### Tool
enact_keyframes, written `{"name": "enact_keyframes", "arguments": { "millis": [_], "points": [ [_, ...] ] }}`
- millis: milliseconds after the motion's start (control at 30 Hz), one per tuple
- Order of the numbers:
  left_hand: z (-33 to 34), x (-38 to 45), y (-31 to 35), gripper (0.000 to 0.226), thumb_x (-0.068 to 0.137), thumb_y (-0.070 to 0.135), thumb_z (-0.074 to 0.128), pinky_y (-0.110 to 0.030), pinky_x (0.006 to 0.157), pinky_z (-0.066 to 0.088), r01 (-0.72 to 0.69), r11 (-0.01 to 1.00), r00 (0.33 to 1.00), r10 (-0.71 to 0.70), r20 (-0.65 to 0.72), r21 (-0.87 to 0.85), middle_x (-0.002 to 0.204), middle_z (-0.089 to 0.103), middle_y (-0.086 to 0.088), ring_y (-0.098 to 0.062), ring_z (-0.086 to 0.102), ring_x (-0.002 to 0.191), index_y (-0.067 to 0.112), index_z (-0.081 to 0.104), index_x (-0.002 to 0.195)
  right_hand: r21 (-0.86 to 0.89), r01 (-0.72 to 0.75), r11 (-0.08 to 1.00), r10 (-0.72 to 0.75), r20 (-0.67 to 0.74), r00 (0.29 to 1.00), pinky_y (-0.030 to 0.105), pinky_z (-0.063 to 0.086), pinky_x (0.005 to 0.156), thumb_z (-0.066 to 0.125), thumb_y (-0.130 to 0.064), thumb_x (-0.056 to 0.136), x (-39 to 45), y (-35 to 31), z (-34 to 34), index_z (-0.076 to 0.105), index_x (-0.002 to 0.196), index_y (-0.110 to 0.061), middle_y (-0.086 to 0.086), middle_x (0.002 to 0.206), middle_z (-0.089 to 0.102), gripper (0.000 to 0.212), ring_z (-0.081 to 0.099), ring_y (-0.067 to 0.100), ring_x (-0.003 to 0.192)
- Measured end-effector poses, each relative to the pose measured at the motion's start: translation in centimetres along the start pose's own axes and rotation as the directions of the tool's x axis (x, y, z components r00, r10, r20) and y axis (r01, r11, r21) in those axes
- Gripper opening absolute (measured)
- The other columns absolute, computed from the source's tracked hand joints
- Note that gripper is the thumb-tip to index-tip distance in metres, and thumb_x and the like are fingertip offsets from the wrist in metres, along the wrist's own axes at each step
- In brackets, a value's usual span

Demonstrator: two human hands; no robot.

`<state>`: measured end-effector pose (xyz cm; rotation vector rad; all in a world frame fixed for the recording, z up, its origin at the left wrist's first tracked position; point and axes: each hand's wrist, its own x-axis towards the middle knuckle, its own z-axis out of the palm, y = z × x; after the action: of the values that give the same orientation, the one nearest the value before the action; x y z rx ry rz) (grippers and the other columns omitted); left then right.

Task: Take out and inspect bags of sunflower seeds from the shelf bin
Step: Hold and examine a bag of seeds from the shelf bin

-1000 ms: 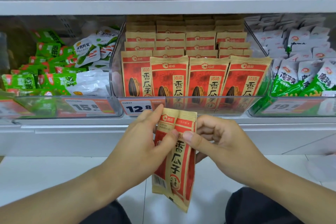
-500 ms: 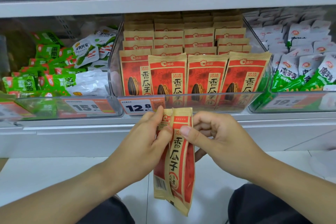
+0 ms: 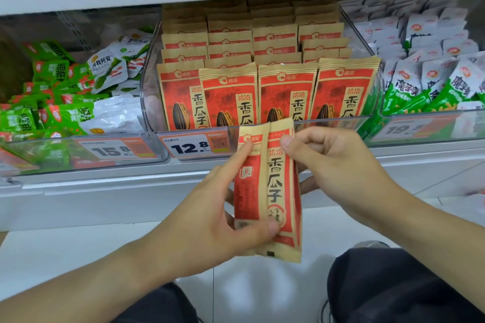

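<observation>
Two red-and-tan sunflower seed bags (image 3: 273, 186) hang upright in front of the shelf, one overlapping the other. My left hand (image 3: 210, 217) holds them from the left, index finger up along the left bag and thumb across their lower part. My right hand (image 3: 333, 165) pinches the top of the right bag with thumb and curled fingers. Behind them the clear shelf bin (image 3: 149, 102) holds several rows of the same seed bags (image 3: 228, 97), standing upright.
A price tag reading 12.8 (image 3: 189, 148) is on the bin's front. A bin of green and white snack packs (image 3: 65, 102) stands to the left, a bin of white-and-green packs (image 3: 433, 81) to the right. White floor and my dark-trousered knees (image 3: 393, 283) are below.
The two bags have been lifted higher, up to the bin's front edge. My left thumb has slid down to their lower part and my index finger stretched up along the left bag.
</observation>
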<state>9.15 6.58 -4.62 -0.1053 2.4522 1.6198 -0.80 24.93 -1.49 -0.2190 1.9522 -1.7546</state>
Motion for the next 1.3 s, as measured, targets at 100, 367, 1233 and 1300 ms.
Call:
{"name": "enact_keyframes", "arguments": {
  "millis": [100,367,1233,1300],
  "points": [
    [0.2,-0.1,-0.3,0.125,0.064,0.05,0.091,-0.032,0.094,0.057,-0.005,0.999,0.999,0.003,0.054,0.035,0.141,0.054,0.018,-0.003,0.063,0.116,0.068,-0.001,0.148,0.053,0.008,0.999,-0.01,0.039,0.999,0.027,0.058,0.053,0.071,-0.027,0.087,-0.5,0.0,0.1,0.071,0.093,-0.007,0.011,0.083,0.078,0.021,0.077,0.02,0.073],
    [-0.5,0.2,-1.2,0.127,0.073,0.022,0.09,-0.019,0.084,0.056,0.016,0.997,0.995,-0.024,0.1,0.08,0.142,0.049,0.022,0.003,0.061,0.114,0.07,-0.002,0.146,-0.224,0.035,0.974,0.026,0.264,0.964,0.029,0.062,0.068,0.086,0.0,0.075,-1.1,1.1,0.0,0.054,0.127,-0.028,-0.004,0.107,0.076,0.067,0.076,0.013,0.087],
    [-0.9,0.1,0.3,0.093,0.074,0.024,0.074,-0.045,0.087,0.059,0.057,0.979,0.976,-0.014,0.216,-0.195,0.115,0.064,-0.003,-0.023,0.065,0.106,0.056,0.031,0.149,-0.243,0.249,0.938,-0.166,0.317,0.934,0.036,0.055,0.101,0.072,-0.042,0.089,-1.1,2.3,-0.2,0.057,0.131,-0.044,-0.024,0.134,0.047,0.045,0.045,-0.006,0.132],
    [-1.0,0.0,0.6,0.084,0.073,0.018,0.068,-0.035,0.081,0.055,0.051,0.971,0.972,0.006,0.235,-0.235,0.096,0.063,-0.007,-0.022,0.063,0.091,0.039,0.037,0.149,-0.263,0.263,0.928,-0.175,0.317,0.932,0.035,0.054,0.101,0.075,-0.033,0.089,-1.2,2.4,-0.3,0.054,0.131,-0.051,-0.027,0.138,0.04,0.05,0.044,-0.007,0.132]
  ]
}}
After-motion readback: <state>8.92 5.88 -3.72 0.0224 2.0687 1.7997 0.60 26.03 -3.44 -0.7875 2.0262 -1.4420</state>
